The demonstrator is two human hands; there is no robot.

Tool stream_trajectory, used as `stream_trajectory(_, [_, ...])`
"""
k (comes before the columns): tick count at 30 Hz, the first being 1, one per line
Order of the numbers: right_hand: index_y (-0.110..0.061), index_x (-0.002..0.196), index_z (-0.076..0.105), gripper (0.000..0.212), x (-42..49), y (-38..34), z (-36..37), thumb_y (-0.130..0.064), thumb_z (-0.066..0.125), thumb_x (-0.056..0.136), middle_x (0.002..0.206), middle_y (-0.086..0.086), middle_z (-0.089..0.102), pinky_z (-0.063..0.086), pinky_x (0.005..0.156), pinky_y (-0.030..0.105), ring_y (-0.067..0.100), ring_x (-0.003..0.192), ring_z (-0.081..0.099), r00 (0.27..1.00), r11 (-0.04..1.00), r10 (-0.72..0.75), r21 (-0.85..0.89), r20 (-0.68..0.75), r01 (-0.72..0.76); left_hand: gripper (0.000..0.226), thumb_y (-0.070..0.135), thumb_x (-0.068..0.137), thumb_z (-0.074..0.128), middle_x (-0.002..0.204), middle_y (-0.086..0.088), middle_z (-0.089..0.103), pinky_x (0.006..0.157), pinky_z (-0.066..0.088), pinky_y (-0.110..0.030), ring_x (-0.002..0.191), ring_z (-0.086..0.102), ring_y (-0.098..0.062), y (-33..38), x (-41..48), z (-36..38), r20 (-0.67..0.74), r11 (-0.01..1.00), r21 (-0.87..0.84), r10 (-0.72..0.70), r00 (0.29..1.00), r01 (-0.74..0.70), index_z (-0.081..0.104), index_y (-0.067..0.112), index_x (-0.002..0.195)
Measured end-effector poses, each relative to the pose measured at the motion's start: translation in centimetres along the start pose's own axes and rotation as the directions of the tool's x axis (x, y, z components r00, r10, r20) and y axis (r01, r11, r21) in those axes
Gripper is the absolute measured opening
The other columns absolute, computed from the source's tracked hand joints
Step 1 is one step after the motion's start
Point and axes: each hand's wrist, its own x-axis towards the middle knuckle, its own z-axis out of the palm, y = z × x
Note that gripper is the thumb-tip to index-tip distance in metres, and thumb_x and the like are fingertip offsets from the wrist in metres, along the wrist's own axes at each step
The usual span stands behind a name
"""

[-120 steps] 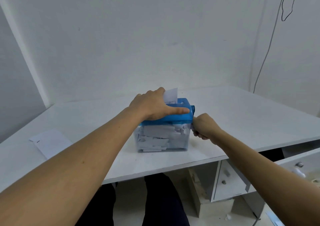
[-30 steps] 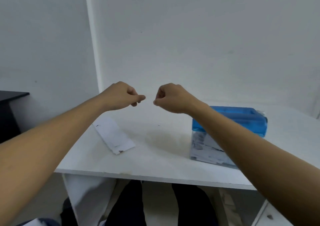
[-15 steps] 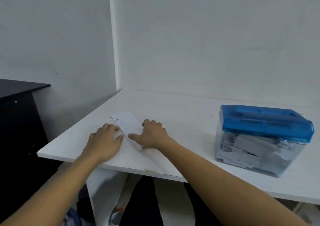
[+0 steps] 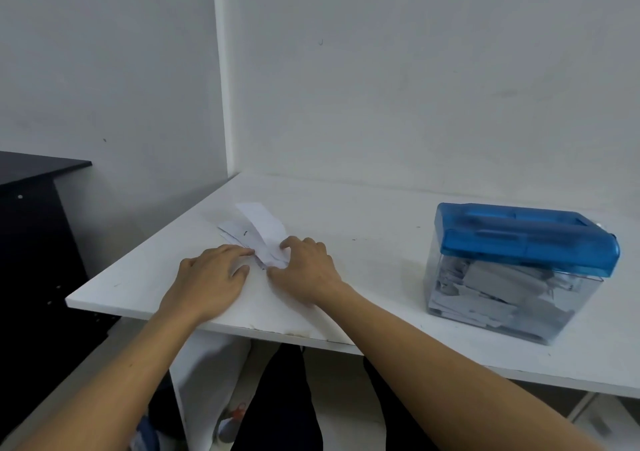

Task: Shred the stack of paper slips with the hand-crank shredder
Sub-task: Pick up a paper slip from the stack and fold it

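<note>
Pinching paper slips (image 4: 258, 227): right hand (image 4: 306, 272) grip | left hand (image 4: 211, 279) spread, pressing them

Both your forearms reach forward, palms down. Your left hand (image 4: 211, 277) lies flat with fingers extended, while your right hand (image 4: 306, 272) curls its fingers, pinching a paper slip (image 4: 260, 222).

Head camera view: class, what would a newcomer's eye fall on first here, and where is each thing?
The blue-topped shredder, its clear bin full of paper shreds, stands at the right of the white table. Near the table's left corner, the left hand touches the paper slips with its fingertips, while the right hand pinches their near end.
</note>
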Motion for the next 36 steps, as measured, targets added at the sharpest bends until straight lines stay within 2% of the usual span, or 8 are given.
stream_trajectory(6, [-0.014, 0.119, 0.063, 0.038, -0.4, -0.1, -0.8, -0.043, 0.053, 0.096, 0.123, 0.007, 0.051, 0.046, 0.093, 0.04, 0.028, 0.113, 0.051, 0.999, 0.992, -0.017, -0.125, -0.042, 0.012, 0.05, 0.041, 0.104, 0.04, 0.156, 0.011, 0.042, 0.116, 0.023, -0.04, 0.142, 0.039, -0.017, -0.1, 0.0, 0.1, 0.032, 0.999, -0.039, -0.026, 0.999, 0.027, 0.032, 0.039, 0.154])
stream_trajectory(8, [-0.012, 0.099, 0.065, 0.03, -0.5, -0.4, -1.2, -0.039, 0.051, 0.096, 0.106, 0.005, 0.056, 0.046, 0.083, 0.038, 0.028, 0.098, 0.055, 0.997, 0.977, -0.042, -0.21, -0.059, 0.029, 0.054, 0.041, 0.104, 0.041, 0.154, 0.013, 0.044, 0.116, 0.022, -0.04, 0.137, 0.045, -0.019, -0.1, 0.0, 0.0, 0.042, 0.998, -0.052, -0.02, 0.999, 0.022, 0.026, 0.039, 0.155])
stream_trajectory(10, [-0.013, 0.073, 0.051, 0.03, -0.8, -0.6, -1.7, -0.032, 0.048, 0.096, 0.081, 0.002, 0.051, 0.038, 0.075, 0.035, 0.027, 0.081, 0.052, 0.995, 0.95, -0.065, -0.311, -0.075, 0.039, 0.054, 0.039, 0.104, 0.042, 0.152, 0.019, 0.045, 0.115, 0.023, -0.039, 0.133, 0.048, -0.017, -0.1, 0.0, 0.1, 0.037, 0.998, -0.065, -0.003, 0.999, 0.006, 0.025, 0.037, 0.155])
stream_trajectory(12, [-0.016, 0.065, 0.038, 0.033, -0.9, -0.8, -2.2, -0.029, 0.045, 0.095, 0.07, 0.0, 0.044, 0.031, 0.077, 0.036, 0.025, 0.074, 0.046, 0.992, 0.913, -0.089, -0.405, -0.089, 0.046, 0.053, 0.038, 0.104, 0.043, 0.151, 0.021, 0.045, 0.115, 0.023, -0.039, 0.134, 0.048, -0.016, -0.1, 0.0, 0.0, 0.028, 0.998, -0.066, 0.004, 1.0, -0.002, 0.027, 0.036, 0.154])
stream_trajectory(15, [-0.014, 0.064, 0.038, 0.034, -1.0, -0.8, -2.8, -0.03, 0.047, 0.093, 0.067, 0.001, 0.045, 0.03, 0.075, 0.035, 0.02, 0.063, 0.041, 0.992, 0.919, -0.091, -0.39, -0.086, 0.05, 0.05, 0.037, 0.103, 0.044, 0.149, 0.022, 0.047, 0.113, 0.025, -0.038, 0.132, 0.049, -0.015, -0.1, 0.0, 0.1, 0.012, 0.998, -0.062, 0.009, 1.0, -0.009, 0.031, 0.035, 0.152])
stream_trajectory(20, [-0.013, 0.065, 0.036, 0.031, -1.1, -0.5, -3.4, -0.022, 0.049, 0.092, 0.07, 0.002, 0.042, 0.026, 0.052, 0.029, 0.02, 0.057, 0.039, 0.995, 0.935, -0.063, -0.353, -0.075, 0.032, 0.039, 0.038, 0.103, 0.044, 0.145, 0.014, 0.053, 0.11, 0.029, -0.04, 0.132, 0.05, -0.019, 0.1, -0.1, 0.0, 0.01, 0.999, -0.038, 0.005, 1.0, -0.004, 0.041, 0.034, 0.142])
stream_trajectory(27, [-0.012, 0.072, 0.047, 0.022, -0.5, -0.2, -2.6, -0.023, 0.05, 0.091, 0.075, 0.002, 0.049, 0.03, 0.054, 0.029, 0.023, 0.067, 0.05, 0.994, 0.929, -0.077, -0.368, -0.077, 0.044, 0.035, 0.038, 0.103, 0.043, 0.142, 0.014, 0.056, 0.107, 0.029, -0.038, 0.132, 0.049, -0.014, 0.1, 0.0, 0.0, 0.004, 0.999, -0.028, 0.018, 1.0, -0.018, 0.05, 0.041, 0.137])
stream_trajectory(36, [-0.013, 0.075, 0.049, 0.014, 0.7, -0.1, -2.7, -0.013, 0.053, 0.088, 0.07, 0.002, 0.046, 0.029, 0.054, 0.029, 0.026, 0.065, 0.05, 0.993, 0.923, -0.064, -0.384, -0.1, 0.021, 0.042, 0.034, 0.106, 0.033, 0.154, 0.025, 0.039, 0.11, 0.025, -0.039, 0.144, 0.032, -0.006, 0.5, -0.1, -0.4, 0.065, 0.998, 0.021, 0.057, 0.996, -0.058, 0.049, 0.05, 0.14])
